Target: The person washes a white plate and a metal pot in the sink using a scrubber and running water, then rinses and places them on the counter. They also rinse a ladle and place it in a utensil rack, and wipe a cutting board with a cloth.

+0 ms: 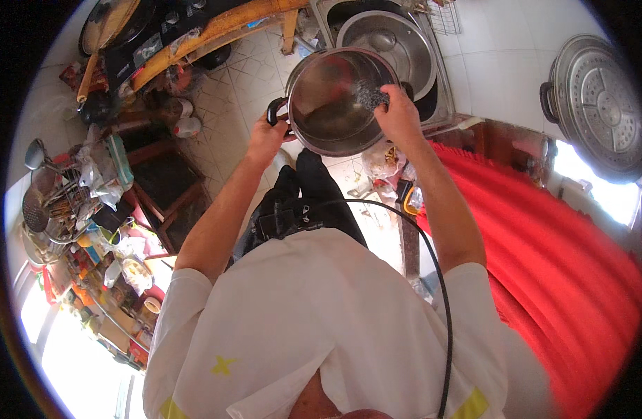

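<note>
A large stainless steel pot [331, 115] is held up in front of me, tilted so that I look into its inside. My left hand [268, 137] grips it at the left side, close to its black handle [274, 111]; part of the fingers is hidden behind the pot. Bunched in my right hand [399, 118] is a steel wool scrubber [371, 95], held over the pot's inner right side. Whether the scrubber touches the metal I cannot tell. Just beyond the pot, a metal basin [423, 52] sits in the sink [447, 107].
A red curtain [536, 251] hangs along my right. On the right wall is a round perforated steamer tray [606, 107]. A wooden-edged counter [211, 34] runs at the far left above a tiled floor [221, 99]. Utensils [38, 209] and bagged goods crowd the left side. A black cable [431, 246] crosses my right side.
</note>
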`<control>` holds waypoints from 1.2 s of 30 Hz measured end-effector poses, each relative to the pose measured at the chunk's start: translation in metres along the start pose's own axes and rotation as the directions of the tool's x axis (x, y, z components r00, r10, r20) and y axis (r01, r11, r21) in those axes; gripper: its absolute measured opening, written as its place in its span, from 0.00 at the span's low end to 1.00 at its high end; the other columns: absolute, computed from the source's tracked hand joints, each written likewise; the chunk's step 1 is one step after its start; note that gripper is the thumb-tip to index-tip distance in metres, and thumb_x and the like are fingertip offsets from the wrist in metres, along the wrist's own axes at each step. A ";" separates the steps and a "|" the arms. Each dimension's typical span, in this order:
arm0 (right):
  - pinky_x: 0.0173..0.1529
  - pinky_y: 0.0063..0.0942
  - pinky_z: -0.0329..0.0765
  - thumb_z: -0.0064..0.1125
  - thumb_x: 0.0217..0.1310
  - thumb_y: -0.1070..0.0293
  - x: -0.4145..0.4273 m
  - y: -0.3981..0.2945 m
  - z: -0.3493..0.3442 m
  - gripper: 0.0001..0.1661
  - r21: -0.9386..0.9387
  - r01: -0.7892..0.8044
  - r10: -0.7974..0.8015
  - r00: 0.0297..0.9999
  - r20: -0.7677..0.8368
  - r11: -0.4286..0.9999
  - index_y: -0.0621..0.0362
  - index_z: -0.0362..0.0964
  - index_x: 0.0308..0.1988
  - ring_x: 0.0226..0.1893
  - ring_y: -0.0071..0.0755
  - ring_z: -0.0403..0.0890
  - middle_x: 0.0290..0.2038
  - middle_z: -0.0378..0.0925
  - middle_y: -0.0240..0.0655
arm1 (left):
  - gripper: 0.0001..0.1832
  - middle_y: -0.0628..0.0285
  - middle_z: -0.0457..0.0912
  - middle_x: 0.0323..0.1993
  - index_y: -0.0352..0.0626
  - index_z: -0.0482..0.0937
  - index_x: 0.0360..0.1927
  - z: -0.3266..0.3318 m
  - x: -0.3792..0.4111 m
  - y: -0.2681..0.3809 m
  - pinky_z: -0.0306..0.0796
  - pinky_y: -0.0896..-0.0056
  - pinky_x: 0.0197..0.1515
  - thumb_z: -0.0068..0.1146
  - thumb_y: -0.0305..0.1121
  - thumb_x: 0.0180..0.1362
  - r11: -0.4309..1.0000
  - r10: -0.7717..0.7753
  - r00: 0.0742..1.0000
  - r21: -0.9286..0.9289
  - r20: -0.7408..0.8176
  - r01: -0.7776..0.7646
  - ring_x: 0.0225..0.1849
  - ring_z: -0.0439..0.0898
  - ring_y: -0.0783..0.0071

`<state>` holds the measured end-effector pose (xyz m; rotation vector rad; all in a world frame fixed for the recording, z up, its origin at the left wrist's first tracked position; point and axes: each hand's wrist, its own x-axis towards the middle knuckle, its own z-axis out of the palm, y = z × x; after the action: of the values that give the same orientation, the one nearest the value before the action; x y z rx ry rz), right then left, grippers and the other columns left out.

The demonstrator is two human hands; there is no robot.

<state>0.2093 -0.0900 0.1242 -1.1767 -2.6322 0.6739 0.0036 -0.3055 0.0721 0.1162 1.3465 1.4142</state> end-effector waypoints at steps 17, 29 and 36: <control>0.57 0.47 0.72 0.61 0.54 0.57 -0.058 0.034 0.116 0.30 -0.230 0.039 0.096 0.831 0.548 0.973 0.61 0.66 0.53 0.51 0.57 0.74 0.47 0.74 0.54 | 0.29 0.56 0.78 0.53 0.44 0.65 0.66 0.046 -0.045 -0.038 0.80 0.66 0.47 0.37 0.17 0.61 0.994 0.109 0.993 -0.021 -0.050 -0.110 0.46 0.81 0.69; 0.56 0.43 0.73 0.53 0.55 0.61 -0.060 -0.010 0.110 0.26 0.578 -0.104 -0.241 0.839 0.488 0.809 0.60 0.72 0.53 0.54 0.58 0.74 0.52 0.75 0.55 | 0.25 0.59 0.80 0.47 0.44 0.66 0.64 0.069 -0.059 -0.064 0.81 0.61 0.45 0.41 0.21 0.61 0.992 0.125 0.959 0.043 -0.253 -0.118 0.43 0.82 0.67; 0.55 0.46 0.69 0.48 0.60 0.66 -0.054 0.058 0.069 0.16 -0.259 0.551 -0.250 0.682 0.687 0.794 0.52 0.82 0.42 0.52 0.50 0.72 0.45 0.76 0.46 | 0.25 0.55 0.80 0.48 0.42 0.67 0.63 0.073 -0.064 -0.071 0.81 0.62 0.44 0.42 0.21 0.61 0.994 0.084 0.940 -0.038 -0.330 -0.102 0.44 0.82 0.66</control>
<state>0.2601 -0.1186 0.0373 -0.3702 -3.6060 0.4086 0.1217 -0.3258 0.0815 -0.0989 1.5886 1.5996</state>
